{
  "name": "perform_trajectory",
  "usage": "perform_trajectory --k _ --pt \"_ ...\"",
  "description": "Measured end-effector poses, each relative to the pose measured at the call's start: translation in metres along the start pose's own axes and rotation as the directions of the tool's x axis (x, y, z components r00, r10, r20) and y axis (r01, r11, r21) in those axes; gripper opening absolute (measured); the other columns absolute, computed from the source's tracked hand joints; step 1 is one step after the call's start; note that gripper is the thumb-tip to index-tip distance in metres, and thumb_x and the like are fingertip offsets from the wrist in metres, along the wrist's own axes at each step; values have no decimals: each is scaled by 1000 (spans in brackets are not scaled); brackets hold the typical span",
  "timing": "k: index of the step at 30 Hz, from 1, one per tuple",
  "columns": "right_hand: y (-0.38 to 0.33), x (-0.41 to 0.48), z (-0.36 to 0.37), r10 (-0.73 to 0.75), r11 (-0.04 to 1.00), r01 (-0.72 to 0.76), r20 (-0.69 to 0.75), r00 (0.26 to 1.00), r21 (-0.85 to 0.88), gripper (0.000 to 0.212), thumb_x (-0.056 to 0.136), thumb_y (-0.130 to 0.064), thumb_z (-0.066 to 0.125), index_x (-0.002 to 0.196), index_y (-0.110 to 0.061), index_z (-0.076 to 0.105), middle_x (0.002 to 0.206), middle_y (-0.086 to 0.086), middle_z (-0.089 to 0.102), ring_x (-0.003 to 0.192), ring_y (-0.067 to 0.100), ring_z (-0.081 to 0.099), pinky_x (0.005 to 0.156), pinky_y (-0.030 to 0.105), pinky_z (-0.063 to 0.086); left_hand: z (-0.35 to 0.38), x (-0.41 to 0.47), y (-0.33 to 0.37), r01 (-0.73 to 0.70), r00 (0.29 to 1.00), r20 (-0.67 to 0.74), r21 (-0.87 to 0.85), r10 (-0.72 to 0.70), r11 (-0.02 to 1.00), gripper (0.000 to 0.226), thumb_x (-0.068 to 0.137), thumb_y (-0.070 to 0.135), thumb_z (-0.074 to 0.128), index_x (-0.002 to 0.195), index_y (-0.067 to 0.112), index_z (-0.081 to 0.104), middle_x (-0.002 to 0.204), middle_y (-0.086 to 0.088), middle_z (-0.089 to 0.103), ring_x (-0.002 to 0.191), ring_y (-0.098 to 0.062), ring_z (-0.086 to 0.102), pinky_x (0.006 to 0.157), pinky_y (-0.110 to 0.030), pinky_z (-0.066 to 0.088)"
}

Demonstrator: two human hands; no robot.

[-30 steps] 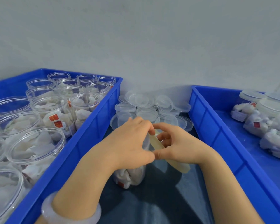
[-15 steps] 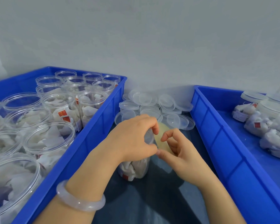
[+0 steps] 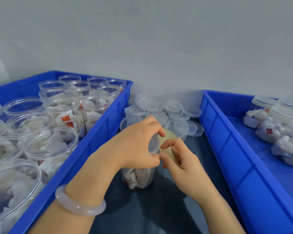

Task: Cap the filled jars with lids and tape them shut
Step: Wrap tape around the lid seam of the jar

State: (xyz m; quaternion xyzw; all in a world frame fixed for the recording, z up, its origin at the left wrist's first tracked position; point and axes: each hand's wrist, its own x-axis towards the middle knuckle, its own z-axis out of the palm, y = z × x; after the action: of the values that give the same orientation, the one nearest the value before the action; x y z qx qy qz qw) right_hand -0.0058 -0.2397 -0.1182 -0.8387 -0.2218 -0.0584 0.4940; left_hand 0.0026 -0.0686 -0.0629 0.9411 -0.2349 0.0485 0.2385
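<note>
At the far left a blue bin (image 3: 98,141) holds many open jars (image 3: 52,146), clear plastic, upright and filled with white sachets, some showing red labels. A pale bracelet (image 3: 79,206) circles the left wrist above that bin's near wall. The left hand (image 3: 135,144) reaches in over the dark bench (image 3: 150,213) between the 2 bins, its fingers curled down over the top of 1 filled jar (image 3: 139,178) and gripping it at the rim. This jar stands upright on the bench, wearing a clear lid (image 3: 153,144) that shows just under the fingertips. Right against the lid is a yellowish tape roll (image 3: 169,134), held in the curled fingers of the right hand (image 3: 178,159); that hand's thumb tip touches the left thumb at the lid's edge. Whether a strip of tape already lies on the jar cannot be told. Behind both hands, loose clear lids (image 3: 174,108) lie heaped on the bench against the wall. On the right, a second blue bin (image 3: 227,149) holds capped jars (image 3: 277,132) lying on their sides.
</note>
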Motion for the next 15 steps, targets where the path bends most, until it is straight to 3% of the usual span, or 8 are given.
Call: perform_trajectory --k 1,3,5,7,9,12,15 --pt "0 0 0 0 1000 0 -7 1000 -7 13 91 -31 56 93 -40 48 71 13 54 72 31 55 65 41 46 -1 1 0 -3 1000 12 10 3 1000 36 77 27 70 110 29 56 112 20 47 116 0 47 100 1 17" --pt "1 -1 2 -2 1000 1 -19 1000 -23 12 91 -32 56 93 -40 48 66 1 52 71 29 56 66 37 46 -3 2 2 -2 999 42 32 0 999 32 80 30 68 110 31 58 121 19 54 134 3 33 113 -16 -8" --pt "3 -1 3 -16 998 15 -31 999 -55 12 92 -33 54 93 -42 46 65 -20 53 66 19 56 60 22 43 -3 3 4 51 994 91 51 -55 997 36 83 33 67 117 36 57 133 21 50 143 3 15 116 -39 -12" --pt "4 -2 3 -30 996 27 -34 999 -81 13 93 -33 52 94 -43 43 66 -33 51 65 9 54 59 13 39 -2 2 5 109 984 136 56 -116 992 47 83 33 66 126 42 51 144 20 41 146 -1 4 116 -53 -6" --pt "4 -3 2 -61 993 57 -32 998 -107 14 94 -31 53 95 -41 43 61 -31 50 64 3 52 59 9 37 -1 -1 5 96 987 123 49 -101 994 55 84 33 65 133 46 45 150 18 34 145 1 3 119 -45 5" --pt "2 -1 2 -125 983 116 -52 991 -146 20 93 -23 58 97 -37 44 59 -35 49 58 -4 50 56 5 35 -4 -8 2 27 999 31 -29 -27 999 58 80 28 69 131 45 46 136 26 45 130 4 31 103 -15 28" --pt "1 5 3 -106 984 101 -29 994 -144 25 91 -24 62 93 -40 43 64 -40 49 61 -5 50 59 5 35 -6 -11 -2 18 1000 -25 -78 -20 997 56 74 25 73 121 44 49 121 26 46 112 -7 50 95 -28 42"
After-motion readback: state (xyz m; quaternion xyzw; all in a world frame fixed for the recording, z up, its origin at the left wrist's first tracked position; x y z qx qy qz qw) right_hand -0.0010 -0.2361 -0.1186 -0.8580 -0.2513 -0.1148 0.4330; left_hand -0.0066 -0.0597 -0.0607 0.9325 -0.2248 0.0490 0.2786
